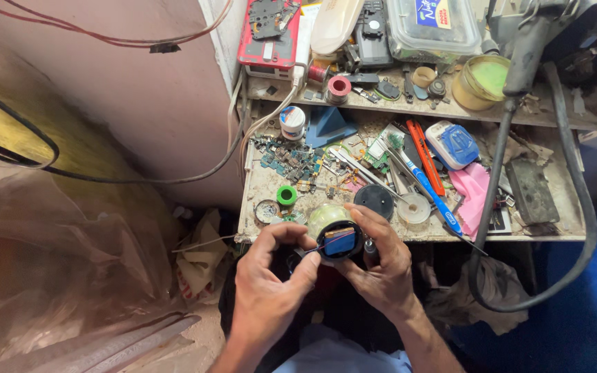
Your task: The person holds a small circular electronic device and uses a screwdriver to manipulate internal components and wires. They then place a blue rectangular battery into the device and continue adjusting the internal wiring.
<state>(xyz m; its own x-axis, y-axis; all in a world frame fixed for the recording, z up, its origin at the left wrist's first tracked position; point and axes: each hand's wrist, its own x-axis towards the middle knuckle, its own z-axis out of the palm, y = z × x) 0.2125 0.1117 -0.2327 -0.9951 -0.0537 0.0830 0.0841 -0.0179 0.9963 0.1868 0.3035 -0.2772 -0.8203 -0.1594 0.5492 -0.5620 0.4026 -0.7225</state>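
Observation:
Both my hands hold a small round black device [340,240] with its back open, showing a blue part and thin wires inside. My left hand [271,283] pinches its left edge between thumb and forefinger. My right hand [381,266] cups it from the right and below, and also grips a dark slim tool [370,250] against the palm. The device hangs just in front of the cluttered workbench [561,231], over my lap.
The bench holds circuit board scraps [291,160], tweezers, a blue pen [431,192], a green tape roll [286,195], a black disc [374,200], a pink cloth [472,188] and a blue-white box [452,144]. A thick black hose [492,186] loops at right. Clear plastic sheeting [57,276] lies left.

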